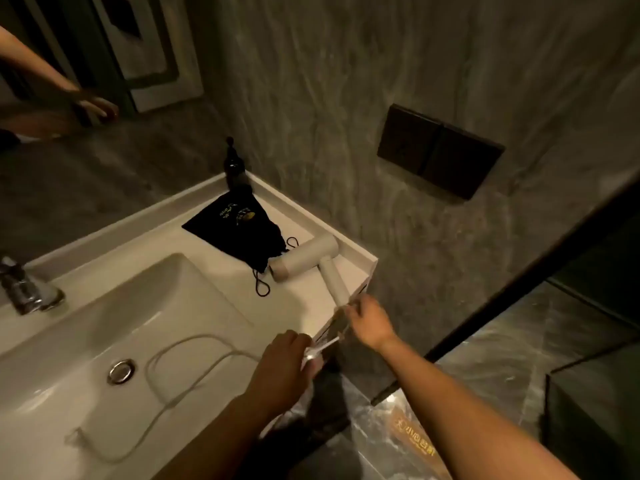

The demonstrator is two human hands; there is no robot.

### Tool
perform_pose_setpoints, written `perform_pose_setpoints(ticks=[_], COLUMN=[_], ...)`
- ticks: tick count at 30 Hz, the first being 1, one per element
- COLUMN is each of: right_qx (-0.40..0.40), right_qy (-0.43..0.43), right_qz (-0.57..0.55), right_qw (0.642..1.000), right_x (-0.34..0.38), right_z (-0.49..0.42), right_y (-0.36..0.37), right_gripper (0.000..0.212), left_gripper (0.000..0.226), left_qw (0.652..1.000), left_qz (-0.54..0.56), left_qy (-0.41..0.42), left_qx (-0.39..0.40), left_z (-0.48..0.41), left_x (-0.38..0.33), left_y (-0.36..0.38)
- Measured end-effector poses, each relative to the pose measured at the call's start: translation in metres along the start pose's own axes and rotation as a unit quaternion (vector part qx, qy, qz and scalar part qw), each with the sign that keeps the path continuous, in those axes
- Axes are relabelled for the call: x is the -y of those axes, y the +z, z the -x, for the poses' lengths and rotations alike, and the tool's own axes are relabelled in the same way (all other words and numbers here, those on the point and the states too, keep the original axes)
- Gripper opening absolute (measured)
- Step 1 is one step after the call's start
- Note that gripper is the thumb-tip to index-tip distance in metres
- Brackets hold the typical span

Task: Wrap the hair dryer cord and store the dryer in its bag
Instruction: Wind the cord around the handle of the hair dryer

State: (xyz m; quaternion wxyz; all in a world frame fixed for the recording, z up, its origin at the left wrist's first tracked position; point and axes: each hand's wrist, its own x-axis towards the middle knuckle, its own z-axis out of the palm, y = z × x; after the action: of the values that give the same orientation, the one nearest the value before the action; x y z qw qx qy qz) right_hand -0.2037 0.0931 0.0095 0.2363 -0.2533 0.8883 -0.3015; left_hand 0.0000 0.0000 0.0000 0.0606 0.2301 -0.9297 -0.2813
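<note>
The right hand (372,323) is pinching the cord (180,382) beside the dryer (311,259) handle; the left hand (284,362) is gripping it lower. Wind even loops, taking slack from the sink (86,306). The bag (239,230) is lying behind.

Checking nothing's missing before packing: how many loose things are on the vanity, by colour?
White: 1, the dryer with its cord
Black: 2, the bag and the bottle
Total: 3
</note>
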Motion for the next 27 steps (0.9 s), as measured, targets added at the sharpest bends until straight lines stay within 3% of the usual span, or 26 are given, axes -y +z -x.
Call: perform_pose_setpoints(ticks=[6,12,14,17,20,27], right_qx=[0.007,0.047,0.075,0.096,0.105,0.099], right_qy=[0.087,0.165,0.199,0.244,0.266,0.241], right_qz=[-0.062,-0.166,-0.225,-0.286,-0.334,-0.404], right_qw=[0.994,0.971,0.951,0.922,0.898,0.877], right_x=[0.021,0.018,0.014,0.018,0.016,-0.002], right_z=[-0.053,-0.072,-0.076,-0.076,-0.066,0.004], right_y=[0.022,0.022,0.017,0.004,-0.005,-0.035], right_gripper=[0.043,0.041,0.046,0.027,0.024,0.028], left_gripper=[0.038,0.036,0.031,0.025,0.028,0.035], left_qw=[0.98,0.965,0.973,0.988,0.972,0.962], left_qz=[-0.141,-0.183,-0.149,-0.013,0.106,0.109], left_qy=[0.089,0.118,0.106,0.038,-0.022,0.017], left_qx=[0.107,0.147,0.14,0.15,0.209,0.249], left_z=[-0.032,-0.054,-0.059,-0.065,-0.07,-0.062], left_x=[0.017,0.025,0.025,0.029,0.034,0.025], left_y=[0.01,0.018,0.021,0.019,0.008,-0.024])
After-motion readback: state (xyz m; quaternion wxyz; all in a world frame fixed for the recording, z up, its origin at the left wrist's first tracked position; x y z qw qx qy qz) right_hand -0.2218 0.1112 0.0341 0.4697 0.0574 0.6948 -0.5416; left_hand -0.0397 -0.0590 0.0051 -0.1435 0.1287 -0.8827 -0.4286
